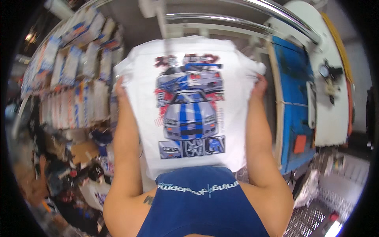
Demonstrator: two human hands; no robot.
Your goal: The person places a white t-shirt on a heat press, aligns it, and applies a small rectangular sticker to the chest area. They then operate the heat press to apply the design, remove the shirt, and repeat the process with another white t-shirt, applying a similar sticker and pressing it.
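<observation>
A white T-shirt with a printed graphic of silver and blue cars and red lettering is spread out in front of my body. My left hand is closed on the shirt at its left sleeve, and my right hand is closed on the right sleeve. Both arms reach forward along the shirt's sides. Some fingers are hidden by the fabric, and the picture is slightly blurred. The shirt's bottom edge lies against my navy top.
Stacked cartons or wrapped packs fill the left, above a jumble of garments. Chrome rails cross the top. A blue panel and a white machine body with a gauge stand at the right, near a perforated white crate.
</observation>
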